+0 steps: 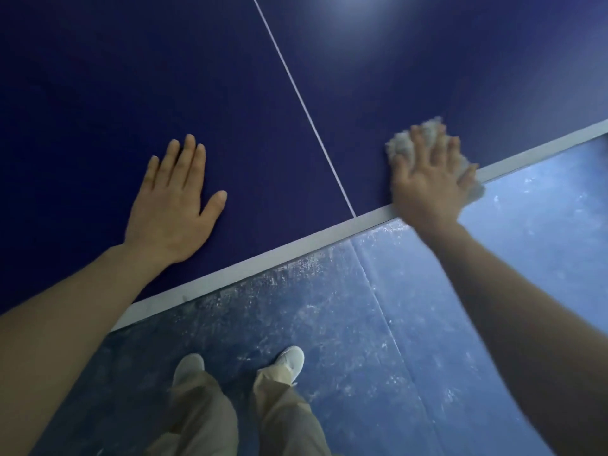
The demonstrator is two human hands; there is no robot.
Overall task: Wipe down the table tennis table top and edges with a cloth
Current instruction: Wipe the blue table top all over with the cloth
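The dark blue table tennis surface (pixel 164 77) filled the upper left of the head view, with a thin white centre line (pixel 297 93) running down it to a pale grey painted band along the near edge (pixel 263 258).

The left hand (pixel 171 205) lay flat on the blue top, palm down, fingers straight and close together, thumb spread to the side. It held nothing and sat well apart from the other hand, on the far side of the white line.

The right hand (pixel 427 179) pressed down on a crumpled, pale grey-white fluffy cloth (pixel 403 144) right at the edge of the surface. Its fingers were spread and extended over the cloth rather than wrapped round it. The cloth showed past the fingertips and on both sides of the hand, one end reaching over the grey edge band. This hand and the cloth looked slightly blurred.

Below the edge lay a scuffed blue floor (pixel 394 324) marked with whitish streaks. Two legs in khaki trousers (pixel 204 413) and light-coloured shoes (pixel 289 362) stood on it, near the surface.
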